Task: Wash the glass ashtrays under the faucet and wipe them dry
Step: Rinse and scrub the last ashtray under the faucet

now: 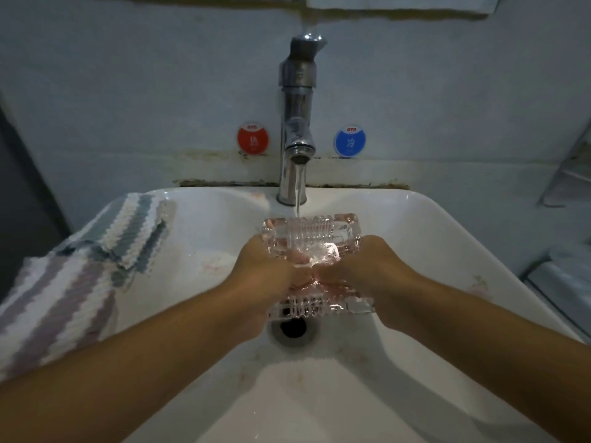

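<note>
Currently we rinse: left hand (265, 270) and right hand (361, 266) both grip the glass ashtray (311, 238) between them, under the faucet (297, 123) stream. Next, probably the towel (80, 273) left of our left hand, for drying.

clear square cut-glass ashtray (311, 238) with ribbed edges, held up over the sink drain, water from the chrome faucet (295, 123) running right into it
</note>
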`<state>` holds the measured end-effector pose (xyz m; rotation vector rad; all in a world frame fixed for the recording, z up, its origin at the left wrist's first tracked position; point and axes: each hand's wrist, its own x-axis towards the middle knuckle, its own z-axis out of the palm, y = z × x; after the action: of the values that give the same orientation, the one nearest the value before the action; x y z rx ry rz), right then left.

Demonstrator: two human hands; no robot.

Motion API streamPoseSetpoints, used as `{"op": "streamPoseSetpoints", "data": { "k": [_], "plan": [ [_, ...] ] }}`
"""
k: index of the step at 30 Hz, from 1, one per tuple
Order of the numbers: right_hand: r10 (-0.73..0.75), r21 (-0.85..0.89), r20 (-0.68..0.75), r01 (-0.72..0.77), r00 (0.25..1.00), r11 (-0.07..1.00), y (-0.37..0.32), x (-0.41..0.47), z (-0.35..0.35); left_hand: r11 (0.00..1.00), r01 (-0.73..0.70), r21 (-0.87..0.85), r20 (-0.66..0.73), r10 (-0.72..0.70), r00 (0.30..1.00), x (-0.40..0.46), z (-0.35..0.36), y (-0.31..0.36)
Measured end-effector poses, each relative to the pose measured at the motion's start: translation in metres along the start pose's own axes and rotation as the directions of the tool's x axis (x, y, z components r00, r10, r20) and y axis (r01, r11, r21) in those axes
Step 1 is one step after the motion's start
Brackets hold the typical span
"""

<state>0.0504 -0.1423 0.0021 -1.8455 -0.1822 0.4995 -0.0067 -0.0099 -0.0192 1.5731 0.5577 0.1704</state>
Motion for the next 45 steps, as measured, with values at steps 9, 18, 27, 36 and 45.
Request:
{"op": "streamPoseSetpoints", "data": {
  "k": [9,18,27,36,45],
  "plan": [
    [-0.068,-0.001,-0.045,0.068,0.997,0.998,0.007,0.001,0.005,0.997,-0.067,0.049,-0.098,0.071,0.993,-0.004,0.005,0.001],
    [-0.041,-0.093,0.153,0.056,0.987,0.994,-0.002,0.006,-0.002,1.0,0.009,0.018,-0.186,-0.006,0.982,-0.004,-0.003,0.015],
    [0.013,-0.047,0.436,0.009,0.9,0.999,-0.004,0.008,-0.011,0.999,-0.017,-0.05,-0.201,0.007,0.98,-0.006,-0.006,0.02],
    [0.026,-0.08,0.309,-0.002,0.951,0.997,-0.005,0.007,-0.008,0.996,-0.08,-0.046,-0.182,0.07,0.981,-0.008,-0.006,0.019],
    [0.023,-0.01,0.067,-0.022,0.997,1.0,-0.003,0.005,0.0,0.994,-0.037,0.099,-0.13,0.05,0.99,-0.008,-0.002,0.018]
  ]
}}
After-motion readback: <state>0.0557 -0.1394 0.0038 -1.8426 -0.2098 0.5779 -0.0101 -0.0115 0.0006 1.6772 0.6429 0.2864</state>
